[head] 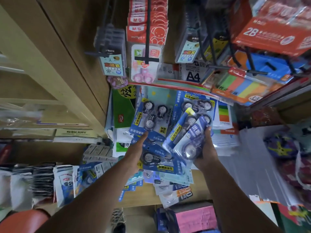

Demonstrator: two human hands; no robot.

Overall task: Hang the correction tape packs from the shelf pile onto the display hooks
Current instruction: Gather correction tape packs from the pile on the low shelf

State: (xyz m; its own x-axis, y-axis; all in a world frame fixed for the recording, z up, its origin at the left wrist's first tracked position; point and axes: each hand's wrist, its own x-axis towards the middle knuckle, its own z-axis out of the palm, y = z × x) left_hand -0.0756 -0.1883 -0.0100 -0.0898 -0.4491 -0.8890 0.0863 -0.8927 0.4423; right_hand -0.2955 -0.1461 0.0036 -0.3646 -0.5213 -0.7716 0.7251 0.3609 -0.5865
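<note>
Looks like the picking-up step here, nothing on a hook yet. The right hand (206, 148) has its grip clamped on a purple-blue correction tape pack (193, 140), fingers curled around its right edge and the lower end sitting in the palm. The left hand (136, 152) is down at the shelf pile (156, 137), fingers fairly straight and touching the value pack (152, 117) with three rolls in it, so that grip reads as apart, more pressing or sliding than holding. I can't tell whether the thumb is tucked under anything.

The rest of the blue packs lie scattered and overlapping on the wooden shelf (200, 175), some hanging past its front edge.

Next move, I'd guess, is lifting the held pack up toward the display hooks (147, 31) and lining the hang hole up with a hook tip. Which hook is meant for it I can't say; the black ones overhead seem loaded with red Miffy packs (148, 33) and clear pouches (111, 52).

Room is tight. The hooks on the right (235, 56) stick out low over the pile, and a sticky note pack (244, 88) juts in there too, so the lift wants to go straight up the middle.
</note>
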